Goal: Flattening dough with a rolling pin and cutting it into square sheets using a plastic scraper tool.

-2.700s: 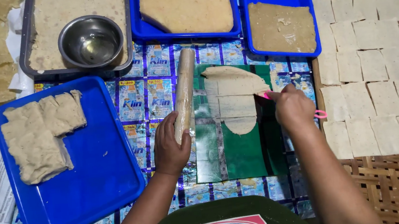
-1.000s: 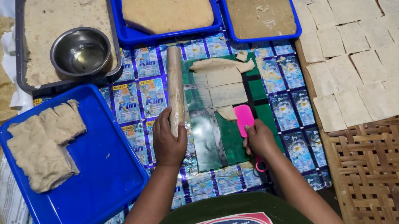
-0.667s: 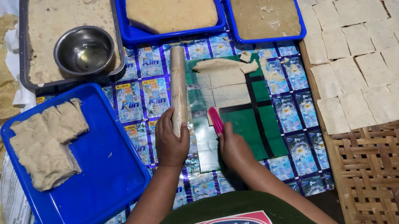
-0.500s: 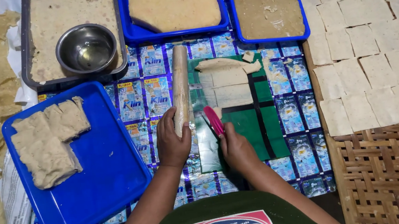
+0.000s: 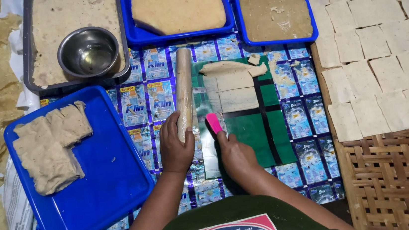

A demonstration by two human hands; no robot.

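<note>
Fingers [image 5: 172,133] of the left hand [image 5: 175,150] wrap the roller [image 5: 184,93], right hand [image 5: 236,154] pinching a pink scraper [image 5: 214,122] on the sheet [image 5: 254,135], mid-cutting dough [image 5: 234,84]; next, cutting squares needs a straight press.

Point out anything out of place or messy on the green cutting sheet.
Ragged dough offcuts lie crumpled at the far end of the green sheet, with a small scrap beside them. The cut squares below look tidy. Nothing is spilled.

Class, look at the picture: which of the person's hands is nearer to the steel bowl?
Left. The left hand grips the near end of the rolling pin, below and to the right of the steel bowl. The right hand, holding a pink scraper, is farther right.
</note>
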